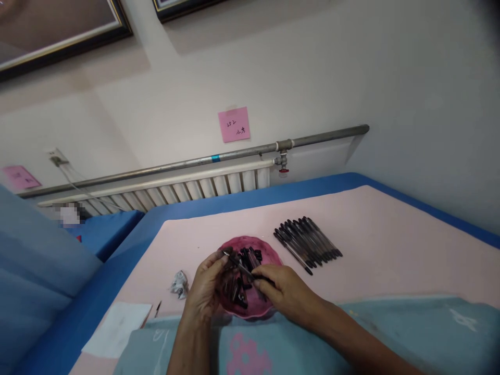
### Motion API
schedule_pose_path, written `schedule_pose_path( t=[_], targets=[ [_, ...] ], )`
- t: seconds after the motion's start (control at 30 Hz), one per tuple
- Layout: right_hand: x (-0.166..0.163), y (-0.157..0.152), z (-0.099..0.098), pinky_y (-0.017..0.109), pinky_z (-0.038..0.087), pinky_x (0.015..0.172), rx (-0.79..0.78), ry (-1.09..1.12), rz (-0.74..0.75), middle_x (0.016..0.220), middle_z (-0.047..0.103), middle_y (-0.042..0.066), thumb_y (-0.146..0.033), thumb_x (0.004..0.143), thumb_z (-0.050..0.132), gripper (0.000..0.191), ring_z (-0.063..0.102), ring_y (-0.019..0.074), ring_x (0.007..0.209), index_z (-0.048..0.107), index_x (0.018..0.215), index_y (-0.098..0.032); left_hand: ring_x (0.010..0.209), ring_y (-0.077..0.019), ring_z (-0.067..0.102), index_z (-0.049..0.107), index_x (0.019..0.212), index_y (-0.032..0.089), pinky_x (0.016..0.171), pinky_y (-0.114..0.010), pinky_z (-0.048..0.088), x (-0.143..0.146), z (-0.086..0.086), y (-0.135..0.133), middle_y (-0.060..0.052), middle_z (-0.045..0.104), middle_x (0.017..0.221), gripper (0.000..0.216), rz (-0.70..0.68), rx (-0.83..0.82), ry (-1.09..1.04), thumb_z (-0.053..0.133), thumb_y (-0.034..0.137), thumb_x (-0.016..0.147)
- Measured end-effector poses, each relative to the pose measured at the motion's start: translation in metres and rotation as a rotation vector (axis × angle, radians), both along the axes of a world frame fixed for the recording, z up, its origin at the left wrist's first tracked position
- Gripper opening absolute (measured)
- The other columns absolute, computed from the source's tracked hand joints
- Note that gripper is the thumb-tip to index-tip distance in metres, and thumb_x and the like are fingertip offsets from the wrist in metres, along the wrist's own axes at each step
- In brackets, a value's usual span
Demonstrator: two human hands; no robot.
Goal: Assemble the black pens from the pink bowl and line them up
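Note:
Both my hands hold one dark pen (242, 269) slantwise above a pink scalloped bowl (274, 254). My left hand (205, 281) pinches its upper left end, near the tip. Around the lower right end close the fingers of my right hand (287, 290). Inside the bowl lie loose black pen parts (240, 298), caps and barrels among them, partly hidden by my hands. To the right of the bowl, several black-capped pens (307, 242) lie side by side in a slanted row on the pink sheet (390, 245).
Left of my hands sit a crumpled grey-white wad (179, 284), a white paper (117, 329) and a thin dark stick (158, 309). A teal patterned cloth (312, 338) covers the near edge. Behind the blue table edge (250, 197) are a radiator (203, 186) and a pipe (242, 151).

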State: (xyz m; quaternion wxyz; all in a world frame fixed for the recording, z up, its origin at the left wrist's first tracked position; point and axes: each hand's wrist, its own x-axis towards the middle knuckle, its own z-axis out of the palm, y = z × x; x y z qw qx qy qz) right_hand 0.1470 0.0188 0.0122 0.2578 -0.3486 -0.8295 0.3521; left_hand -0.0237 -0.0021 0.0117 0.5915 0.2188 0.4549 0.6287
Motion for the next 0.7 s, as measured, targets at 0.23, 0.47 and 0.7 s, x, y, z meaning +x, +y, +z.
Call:
schedule_pose_path(
  t=[0.23,0.47,0.7],
  targets=[
    [0.0001,0.0002,-0.0006,0.026,0.038,0.061,-0.010,0.012,0.002,0.071,0.060,0.001,-0.017,0.080,0.043,0.017,0.053,0.0141,0.068,0.061,0.080,-0.019,0.058,-0.0114,0.063,0.059,0.071,0.013,0.058,-0.022,0.051,0.0007,0.0007,0.0011,-0.001,0.067,0.064,0.019,0.031,-0.007,-0.022,0.072,0.017,0.058],
    [-0.0003,0.0005,-0.0007,0.025,0.038,0.062,-0.018,0.015,0.009,0.072,0.060,0.001,-0.017,0.080,0.045,0.016,0.054,0.0140,0.069,0.060,0.080,-0.018,0.060,-0.0132,0.064,0.060,0.076,0.015,0.056,-0.024,0.052,0.0026,0.0007,0.0004,-0.003,0.068,0.068,0.019,0.005,-0.011,-0.052,0.070,0.023,0.063],
    [-0.0003,-0.0004,0.0012,0.025,0.038,0.060,-0.055,0.035,-0.002,0.069,0.059,0.000,-0.019,0.080,0.044,0.016,0.053,0.0132,0.067,0.060,0.079,-0.018,0.065,-0.0138,0.064,0.061,0.082,0.013,0.059,-0.023,0.051,0.0031,0.0019,0.0010,-0.005,0.069,0.074,0.025,-0.001,0.001,-0.046,0.071,0.022,0.061]
  ],
)
